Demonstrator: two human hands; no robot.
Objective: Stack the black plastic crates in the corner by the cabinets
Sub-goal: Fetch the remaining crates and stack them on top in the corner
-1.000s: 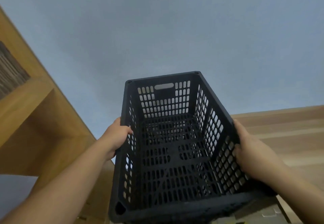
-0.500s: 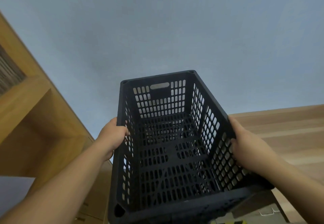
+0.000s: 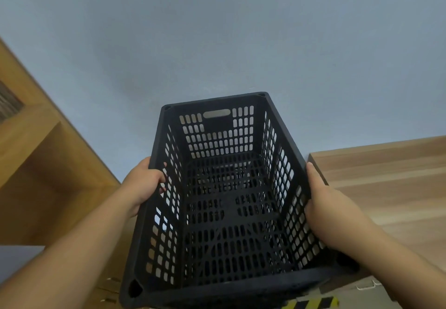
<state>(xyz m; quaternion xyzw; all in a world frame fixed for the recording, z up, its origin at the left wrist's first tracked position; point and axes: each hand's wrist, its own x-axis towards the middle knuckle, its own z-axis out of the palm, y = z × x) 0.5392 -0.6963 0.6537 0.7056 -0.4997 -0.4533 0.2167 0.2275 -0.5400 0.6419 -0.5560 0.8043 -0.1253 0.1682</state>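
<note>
Between the two hands, held up in front of the pale blue wall (image 3: 217,31), is a black plastic crate (image 3: 226,207), empty, its open top facing the camera and its far end tipped upward. Its walls and floor are slotted lattice, so it looks light and fairly stiff, though the thin sides may flex if squeezed hard. A handle slot (image 3: 216,113) sits in the far end wall, but the long rims give surer control. On the left, the left hand (image 3: 144,185) curls over the rim, fingertips hooked inside; on the right, the right hand (image 3: 330,209) lies flat and pressed against the outer wall, fingers together. Wooden cabinets (image 3: 36,168) stand to the left, a wooden surface (image 3: 386,183) to the right. Yellow-black striped tape (image 3: 311,302) shows below the near rim.
</note>
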